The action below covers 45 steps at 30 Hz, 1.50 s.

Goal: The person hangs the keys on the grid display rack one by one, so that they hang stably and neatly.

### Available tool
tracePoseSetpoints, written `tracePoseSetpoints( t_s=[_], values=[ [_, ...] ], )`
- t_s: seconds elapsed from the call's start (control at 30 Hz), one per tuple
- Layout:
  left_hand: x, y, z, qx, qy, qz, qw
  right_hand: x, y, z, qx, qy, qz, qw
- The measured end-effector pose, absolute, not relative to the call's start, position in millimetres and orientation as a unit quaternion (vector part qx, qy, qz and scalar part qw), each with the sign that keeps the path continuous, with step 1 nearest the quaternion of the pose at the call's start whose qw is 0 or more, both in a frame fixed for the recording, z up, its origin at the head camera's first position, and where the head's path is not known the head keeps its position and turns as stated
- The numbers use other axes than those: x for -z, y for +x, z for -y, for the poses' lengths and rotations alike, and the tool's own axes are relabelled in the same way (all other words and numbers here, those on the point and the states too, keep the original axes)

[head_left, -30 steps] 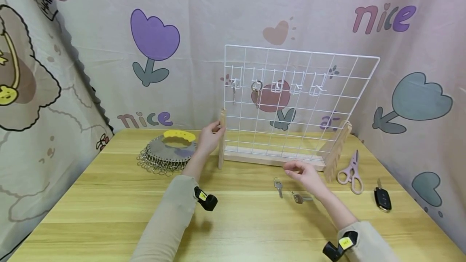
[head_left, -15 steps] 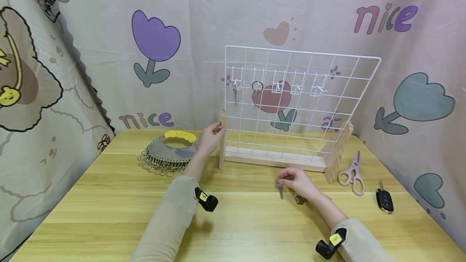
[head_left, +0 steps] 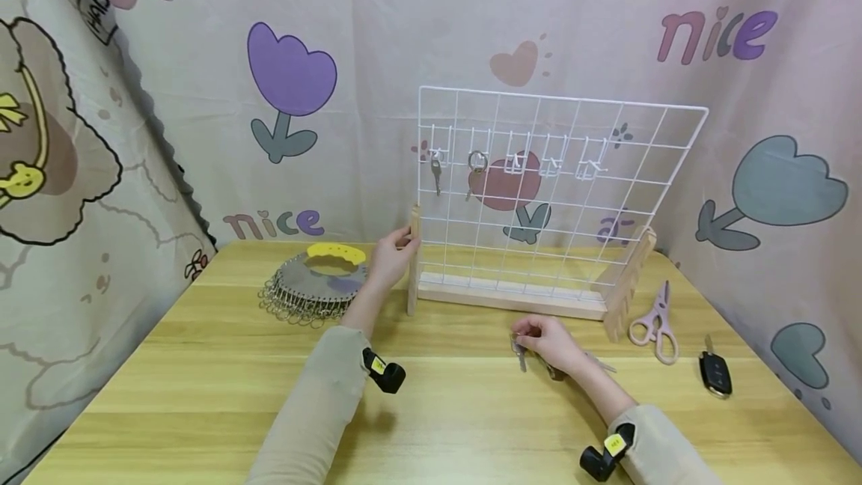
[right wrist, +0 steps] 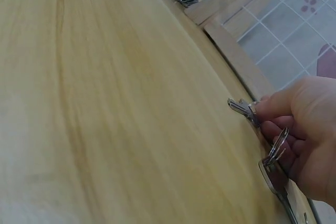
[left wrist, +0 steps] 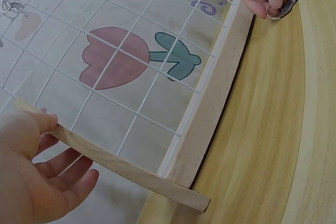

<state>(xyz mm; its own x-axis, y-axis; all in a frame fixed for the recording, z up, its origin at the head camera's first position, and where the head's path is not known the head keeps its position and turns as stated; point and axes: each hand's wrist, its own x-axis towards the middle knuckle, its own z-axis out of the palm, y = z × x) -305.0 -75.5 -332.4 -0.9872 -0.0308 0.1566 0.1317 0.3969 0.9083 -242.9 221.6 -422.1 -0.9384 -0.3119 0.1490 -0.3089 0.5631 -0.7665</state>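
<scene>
My left hand (head_left: 392,259) grips the wooden upright (left wrist: 113,158) at the left end of a white wire grid rack (head_left: 539,238), thumb on one side and fingers on the other. My right hand (head_left: 551,344) is low over the table in front of the rack. Its thumb and fingertips pinch the small ring of a silver key (right wrist: 242,108), whose blade points away from the fingers. Another key on a ring (right wrist: 275,166) lies beneath this hand, partly hidden by it in the head view. A key (head_left: 437,174) and a ringed key (head_left: 477,162) hang from the rack's left hooks.
Further right on the rack are white hooks (head_left: 552,165) with nothing on them. Pink scissors (head_left: 656,326) and a black car key (head_left: 715,373) lie at right. A grey plate with a yellow handle (head_left: 334,252) and many rings lies left of the rack.
My right hand has come down and to the left onto the silver key and now pinches its ring. The left hand keeps its grip on the upright.
</scene>
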Motion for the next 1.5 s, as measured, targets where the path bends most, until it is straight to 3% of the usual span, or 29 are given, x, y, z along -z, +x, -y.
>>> tracePoseSetpoints(
  t_s=[0.37,1.0,1.5],
  values=[
    [336.8,-303.9,74.6,0.546,-0.043,0.831,0.093,409.7,-242.6,-227.2,0.408,-0.184,-0.894,-0.014],
    [335.3,-304.8,74.3,0.561,-0.036,0.822,0.089,339.5,-244.9,-234.4,0.447,-0.197,-0.871,-0.05],
    [334.2,-303.5,75.2,0.565,-0.04,0.82,0.086,280.1,-239.5,-222.2,0.439,-0.232,-0.853,-0.159]
  ],
)
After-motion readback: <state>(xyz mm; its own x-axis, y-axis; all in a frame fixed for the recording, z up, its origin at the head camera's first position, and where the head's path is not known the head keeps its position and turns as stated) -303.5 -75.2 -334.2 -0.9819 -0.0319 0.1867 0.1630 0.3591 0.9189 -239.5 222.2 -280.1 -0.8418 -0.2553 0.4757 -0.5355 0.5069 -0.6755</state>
